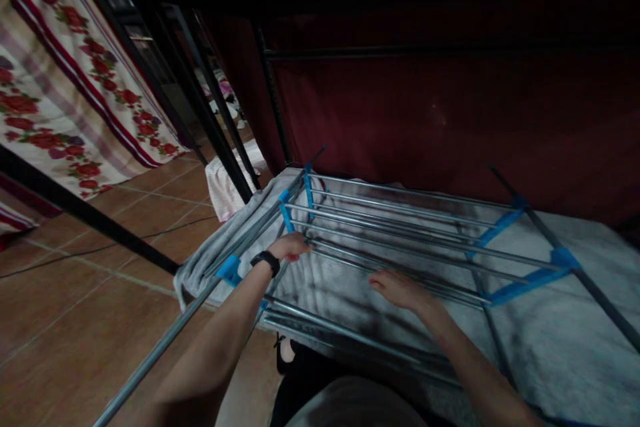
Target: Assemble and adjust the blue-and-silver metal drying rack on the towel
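Observation:
A metal clothes drying rack with grey tubes and blue plastic joints lies across a grey blanket in front of me. My left hand, with a black band on the wrist, is closed at the rack's left end, around a tube beside a blue joint. Its fingertips are partly hidden. My right hand is at the near tubes about mid-length, its fingers curled together over them. Blue end pieces join the tubes on the right. A long grey leg tube slants down to the lower left.
The grey blanket covers a low bed surface. Black metal posts rise at the left. A dark red cloth hangs behind. Flowered curtains hang over the tiled floor, where a dark cable runs. A dark frame crosses overhead.

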`<state>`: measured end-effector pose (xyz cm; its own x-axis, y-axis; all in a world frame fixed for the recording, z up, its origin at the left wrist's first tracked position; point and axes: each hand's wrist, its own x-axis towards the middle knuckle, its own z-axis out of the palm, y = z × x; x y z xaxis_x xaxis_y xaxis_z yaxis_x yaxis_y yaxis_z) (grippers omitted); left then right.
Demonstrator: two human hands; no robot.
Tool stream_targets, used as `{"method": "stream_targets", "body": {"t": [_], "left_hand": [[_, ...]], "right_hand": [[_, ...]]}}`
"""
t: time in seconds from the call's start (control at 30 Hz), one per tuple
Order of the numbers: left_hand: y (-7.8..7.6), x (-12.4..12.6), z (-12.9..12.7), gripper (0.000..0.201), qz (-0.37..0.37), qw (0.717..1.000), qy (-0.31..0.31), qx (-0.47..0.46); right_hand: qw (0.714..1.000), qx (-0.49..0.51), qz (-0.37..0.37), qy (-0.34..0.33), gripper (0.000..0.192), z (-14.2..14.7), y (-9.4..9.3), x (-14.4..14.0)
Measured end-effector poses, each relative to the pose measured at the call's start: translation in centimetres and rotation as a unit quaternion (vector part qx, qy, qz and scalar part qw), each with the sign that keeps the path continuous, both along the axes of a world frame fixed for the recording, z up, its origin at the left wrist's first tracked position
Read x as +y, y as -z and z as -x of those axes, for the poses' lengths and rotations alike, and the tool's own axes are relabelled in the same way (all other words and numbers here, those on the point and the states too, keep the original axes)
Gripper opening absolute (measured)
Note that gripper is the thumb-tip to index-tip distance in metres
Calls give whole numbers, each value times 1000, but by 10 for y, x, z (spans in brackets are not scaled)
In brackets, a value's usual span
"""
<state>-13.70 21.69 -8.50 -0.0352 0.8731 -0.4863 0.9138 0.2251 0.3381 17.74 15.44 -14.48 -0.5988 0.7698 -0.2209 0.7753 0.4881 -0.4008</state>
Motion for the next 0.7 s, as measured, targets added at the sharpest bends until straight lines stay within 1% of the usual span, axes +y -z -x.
{"method": "stream_targets", "body": {"t": [0.07,0.1,0.13,0.17,0.27,0.37,0.43,0.5,0.53,0.6,0.67,0.7], "left_hand": [[0,-1,-28,25,24,994,98,-30],[1,-3,-45,24,14,987,154,-50],[2,-5,-63,24,-11,975,210,-72],[4,-8,-82,25,-44,960,260,-90],[14,-20,-135,29,-134,909,377,-114],[27,-28,-178,39,-179,862,464,-97],[36,-30,-203,43,-187,846,492,-89],[45,-28,-226,45,-186,843,495,-95],[49,-27,-238,46,-180,846,491,-102],[57,-24,-259,48,-161,857,475,-114],[65,-22,-278,50,-147,867,462,-115],[69,-21,-286,50,-143,869,460,-114]], "right_hand": [[997,-18,8,74,33,-26,3,-13],[994,-24,9,108,33,-37,4,-20],[989,-31,12,141,34,-48,6,-29],[984,-42,16,173,34,-59,8,-38],[959,-91,31,266,36,-87,10,-64],[923,-122,60,361,38,-114,5,-84],[883,-129,88,442,40,-130,2,-94],[836,-123,84,528,43,-145,1,-100],[813,-111,64,568,44,-151,3,-103],[776,-69,-13,627,45,-161,8,-104],[750,-12,-96,654,51,-168,15,-100],[743,21,-126,657,56,-171,19,-96]]}}
